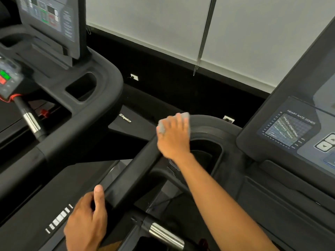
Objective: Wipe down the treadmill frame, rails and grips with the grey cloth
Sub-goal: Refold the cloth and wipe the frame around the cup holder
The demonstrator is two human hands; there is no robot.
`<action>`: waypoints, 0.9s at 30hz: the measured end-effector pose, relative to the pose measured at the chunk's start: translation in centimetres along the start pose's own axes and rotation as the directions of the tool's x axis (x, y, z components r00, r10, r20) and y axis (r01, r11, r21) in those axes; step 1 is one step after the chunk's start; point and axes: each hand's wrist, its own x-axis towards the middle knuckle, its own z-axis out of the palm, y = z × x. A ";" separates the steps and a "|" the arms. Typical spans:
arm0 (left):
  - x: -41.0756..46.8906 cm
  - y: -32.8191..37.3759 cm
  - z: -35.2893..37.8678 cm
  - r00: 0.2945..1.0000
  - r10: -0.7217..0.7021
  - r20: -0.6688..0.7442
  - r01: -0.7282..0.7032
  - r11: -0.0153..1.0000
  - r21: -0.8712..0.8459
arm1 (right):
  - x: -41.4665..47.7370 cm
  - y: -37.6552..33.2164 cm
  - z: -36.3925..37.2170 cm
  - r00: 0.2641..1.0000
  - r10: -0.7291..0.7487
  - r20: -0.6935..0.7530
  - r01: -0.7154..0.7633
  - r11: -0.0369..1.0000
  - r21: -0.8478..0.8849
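Observation:
My right hand (174,138) presses the grey cloth (186,116) onto the curved front-left corner of the black treadmill frame (213,124); the cloth shows only at my fingertips and beside my knuckles. My left hand (87,221) grips the black left side rail (126,180) lower down, thumb up along it. A chrome-banded grip bar (163,234) sticks out just below the rail. The cup-holder recess (204,153) lies right of my right wrist.
This treadmill's console (293,131) with a heart-rate chart stands at the right. A second treadmill (87,98) with its own console (49,20), red and green buttons and grip bar (30,120) stands at the left. White blinds (163,24) hang on the far wall.

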 end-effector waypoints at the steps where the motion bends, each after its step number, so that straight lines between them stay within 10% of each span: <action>1: 0.0 0.0 0.0 1.000 -0.003 0.002 0.003 1.000 0.004 | -1.3 -1.9 0.4 0.994 -0.109 0.029 0.109 0.994 0.012; 7: 0.3 0.0 0.3 1.000 0.007 0.010 -0.007 0.999 0.035 | -5.8 -2.7 0.8 0.940 -0.340 0.032 0.336 0.937 0.099; 18: 0.6 -0.7 0.6 0.999 0.034 0.000 -0.034 0.996 0.078 | -0.2 14.4 -2.9 0.929 0.365 -0.062 -0.360 0.929 0.083; 23: 0.7 -0.7 0.9 0.999 0.037 0.027 -0.038 0.998 0.049 | -5.6 16.1 -2.9 0.797 0.561 -0.222 -0.445 0.795 0.413; 27: 1.0 -1.8 1.2 0.997 0.073 0.001 -0.073 0.992 0.106 | -5.0 14.9 -3.0 0.801 0.578 -0.153 -0.509 0.794 0.332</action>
